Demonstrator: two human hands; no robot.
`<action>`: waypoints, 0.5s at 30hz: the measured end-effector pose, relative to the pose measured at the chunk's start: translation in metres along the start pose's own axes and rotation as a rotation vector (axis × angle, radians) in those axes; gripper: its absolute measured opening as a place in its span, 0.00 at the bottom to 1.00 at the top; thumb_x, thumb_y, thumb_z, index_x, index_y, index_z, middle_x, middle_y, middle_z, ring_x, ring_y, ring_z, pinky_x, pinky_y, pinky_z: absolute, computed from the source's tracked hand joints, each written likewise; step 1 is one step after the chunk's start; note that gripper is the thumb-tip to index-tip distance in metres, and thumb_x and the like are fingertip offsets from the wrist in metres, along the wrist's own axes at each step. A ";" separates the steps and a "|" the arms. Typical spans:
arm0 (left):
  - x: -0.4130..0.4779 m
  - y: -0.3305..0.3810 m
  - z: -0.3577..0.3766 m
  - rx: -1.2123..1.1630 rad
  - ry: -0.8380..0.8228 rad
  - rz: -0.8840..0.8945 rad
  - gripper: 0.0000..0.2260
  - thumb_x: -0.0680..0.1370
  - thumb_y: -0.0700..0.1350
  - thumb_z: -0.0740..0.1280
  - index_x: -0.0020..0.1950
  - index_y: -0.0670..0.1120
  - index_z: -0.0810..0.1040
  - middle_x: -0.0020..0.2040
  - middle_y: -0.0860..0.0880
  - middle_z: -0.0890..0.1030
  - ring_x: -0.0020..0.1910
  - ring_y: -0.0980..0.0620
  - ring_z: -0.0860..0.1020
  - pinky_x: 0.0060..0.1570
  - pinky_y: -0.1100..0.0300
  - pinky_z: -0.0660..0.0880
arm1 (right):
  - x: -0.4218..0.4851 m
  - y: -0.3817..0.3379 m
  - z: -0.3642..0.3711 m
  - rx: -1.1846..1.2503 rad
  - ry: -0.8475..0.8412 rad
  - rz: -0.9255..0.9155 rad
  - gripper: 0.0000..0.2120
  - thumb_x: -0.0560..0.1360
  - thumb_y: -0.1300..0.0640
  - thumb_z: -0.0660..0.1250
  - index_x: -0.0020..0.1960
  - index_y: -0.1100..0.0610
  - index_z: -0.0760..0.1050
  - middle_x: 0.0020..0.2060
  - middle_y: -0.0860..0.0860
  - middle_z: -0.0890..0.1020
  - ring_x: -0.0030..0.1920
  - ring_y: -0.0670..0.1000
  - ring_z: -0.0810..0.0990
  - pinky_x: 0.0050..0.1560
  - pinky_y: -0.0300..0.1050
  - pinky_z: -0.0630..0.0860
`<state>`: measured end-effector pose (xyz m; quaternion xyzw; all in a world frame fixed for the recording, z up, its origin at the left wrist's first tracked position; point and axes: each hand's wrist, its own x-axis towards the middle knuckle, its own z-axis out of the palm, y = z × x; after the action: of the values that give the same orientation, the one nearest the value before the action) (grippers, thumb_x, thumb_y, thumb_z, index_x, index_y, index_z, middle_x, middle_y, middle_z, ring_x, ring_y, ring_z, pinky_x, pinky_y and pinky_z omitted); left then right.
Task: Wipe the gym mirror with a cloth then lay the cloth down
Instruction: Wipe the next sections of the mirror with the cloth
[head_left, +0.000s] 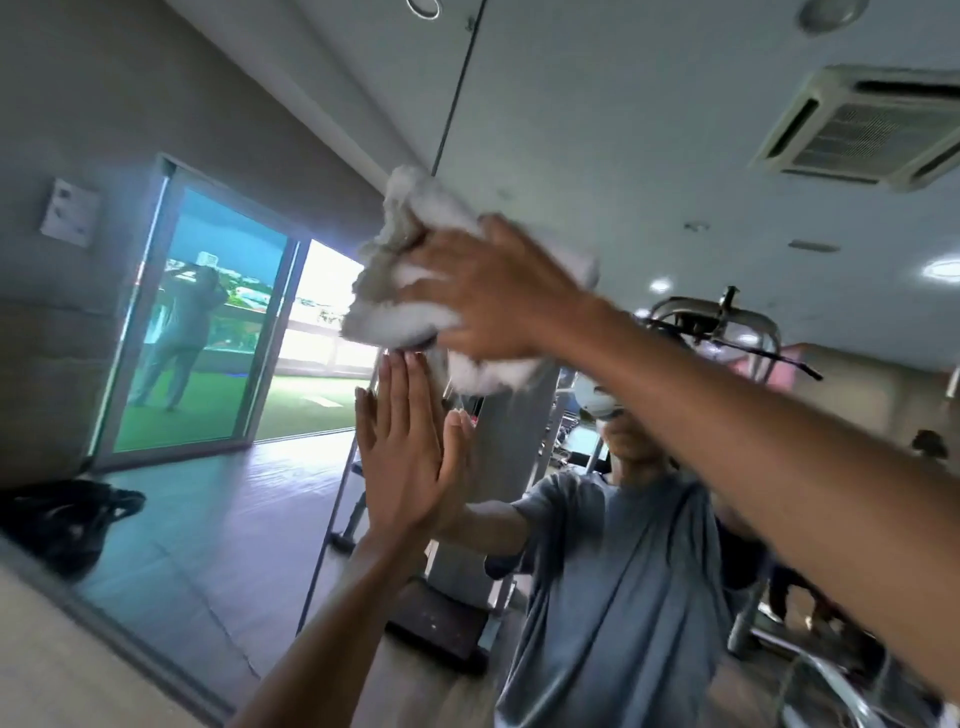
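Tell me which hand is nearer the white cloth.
Right. The right hand holds the cloth against the mirror. The left hand lies flat on the glass just below, with its fingers reaching up near the cloth's lower edge.

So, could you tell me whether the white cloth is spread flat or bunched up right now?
Bunched up: the white terry cloth is crumpled into thick, uneven folds where the right hand holds it.

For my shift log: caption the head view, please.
Right hand holds white cloth against gym mirror; left hand flat on the glass.
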<state>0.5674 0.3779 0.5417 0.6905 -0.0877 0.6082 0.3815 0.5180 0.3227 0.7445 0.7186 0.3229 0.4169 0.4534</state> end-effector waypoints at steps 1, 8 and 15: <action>-0.002 -0.001 0.000 0.013 -0.006 0.001 0.30 0.82 0.53 0.48 0.81 0.39 0.56 0.81 0.42 0.56 0.81 0.48 0.52 0.78 0.45 0.48 | 0.000 0.017 -0.007 0.001 0.017 0.041 0.27 0.75 0.38 0.54 0.71 0.43 0.70 0.73 0.46 0.69 0.73 0.51 0.65 0.65 0.57 0.59; -0.009 -0.005 0.007 -0.026 0.047 -0.168 0.30 0.82 0.52 0.48 0.82 0.41 0.53 0.82 0.47 0.50 0.81 0.54 0.46 0.79 0.49 0.42 | 0.003 -0.061 0.026 -0.035 0.168 0.483 0.28 0.75 0.43 0.60 0.73 0.48 0.70 0.74 0.51 0.69 0.76 0.51 0.64 0.67 0.57 0.54; -0.041 -0.017 0.000 0.022 0.000 -0.131 0.29 0.81 0.50 0.48 0.81 0.41 0.49 0.81 0.46 0.52 0.82 0.50 0.48 0.79 0.52 0.42 | -0.012 -0.026 0.006 0.053 0.028 0.070 0.25 0.76 0.44 0.61 0.72 0.43 0.68 0.73 0.46 0.68 0.73 0.50 0.64 0.64 0.55 0.53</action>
<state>0.5671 0.3758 0.4979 0.6991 -0.0356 0.5827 0.4129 0.5154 0.3201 0.7157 0.7354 0.3145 0.4338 0.4149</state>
